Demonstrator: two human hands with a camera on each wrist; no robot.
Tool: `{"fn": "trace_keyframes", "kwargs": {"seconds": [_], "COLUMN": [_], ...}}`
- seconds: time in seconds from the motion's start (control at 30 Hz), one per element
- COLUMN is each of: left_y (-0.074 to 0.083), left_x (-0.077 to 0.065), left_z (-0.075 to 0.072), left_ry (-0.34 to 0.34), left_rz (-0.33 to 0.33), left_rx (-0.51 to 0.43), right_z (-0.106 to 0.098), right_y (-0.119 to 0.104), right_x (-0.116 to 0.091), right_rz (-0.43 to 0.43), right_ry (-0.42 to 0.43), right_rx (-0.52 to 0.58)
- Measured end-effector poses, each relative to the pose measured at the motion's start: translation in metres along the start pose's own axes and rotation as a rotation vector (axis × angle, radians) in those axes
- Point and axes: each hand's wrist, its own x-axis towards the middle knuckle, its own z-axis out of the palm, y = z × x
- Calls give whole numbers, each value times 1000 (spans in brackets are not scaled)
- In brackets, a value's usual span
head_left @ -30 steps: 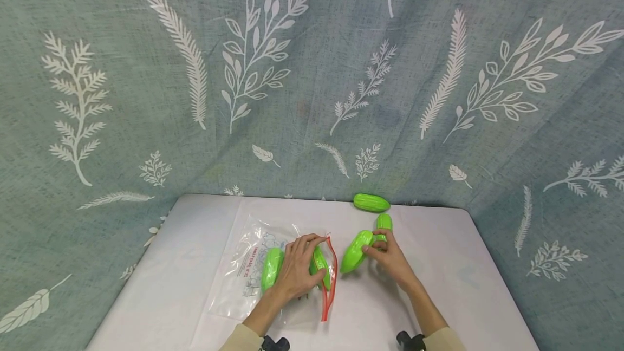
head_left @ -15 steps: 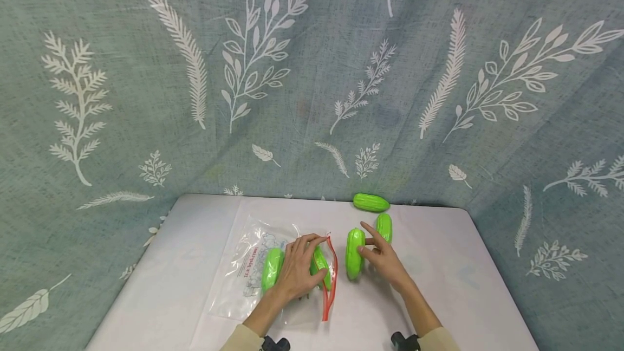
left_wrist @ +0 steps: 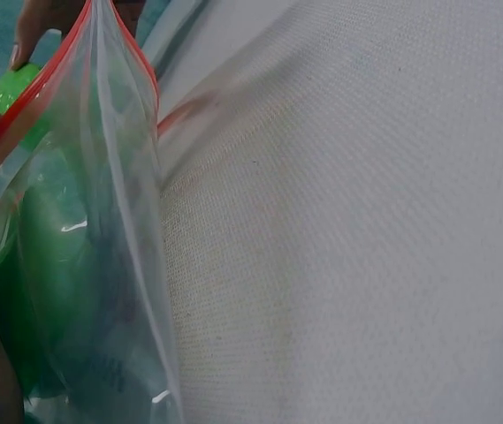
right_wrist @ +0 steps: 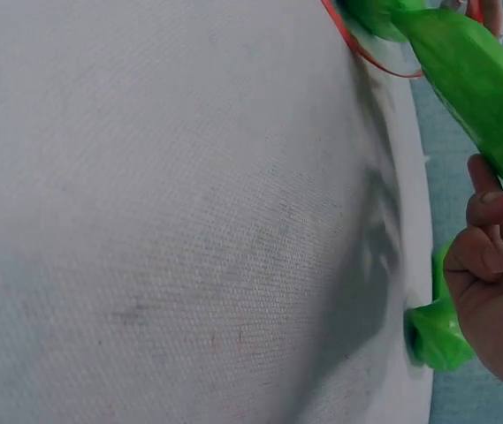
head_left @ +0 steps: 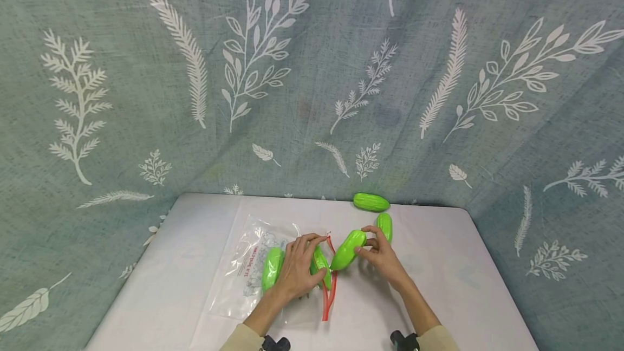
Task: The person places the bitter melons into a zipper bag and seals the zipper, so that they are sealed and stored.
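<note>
The bag (head_left: 229, 291) under the spread left hand (head_left: 296, 274) shows two gourds inside (head_left: 272, 267); the right hand (head_left: 382, 260) pinches a third gourd (head_left: 349, 251), two loose gourds (head_left: 371, 202) (head_left: 385, 225) remain beyond.

Green cucumber (head_left: 348, 251), tilted, at red-edged clear bag (head_left: 225, 291); two cucumbers (head_left: 272, 270) inside

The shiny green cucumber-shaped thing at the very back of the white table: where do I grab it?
Probably around the middle of that far shiny green cucumber-shaped thing, from above, thumb in front, fingers behind. It lies lengthwise left to right, so that pinches its narrow way. Another green cucumber-shaped thing sits by its right end, so avoid that end.
</note>
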Motion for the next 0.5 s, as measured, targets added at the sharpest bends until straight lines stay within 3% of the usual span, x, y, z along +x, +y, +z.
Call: {"fn": "trace_keyframes", "kwargs": {"seconds": [0.27,0.5], "left_y": [1,2], "left_x": [1,2], "left_z": [-1,-2], "left_ry": [19,23], "left_rz": [3,5], "left_rx": [6,13], "right_z": [3,7], "right_y": [11,7], "right_x": [6,3], "right_rz": [36,-20], "right_ry": [-46,-77], "right_rx": [19,25]}}
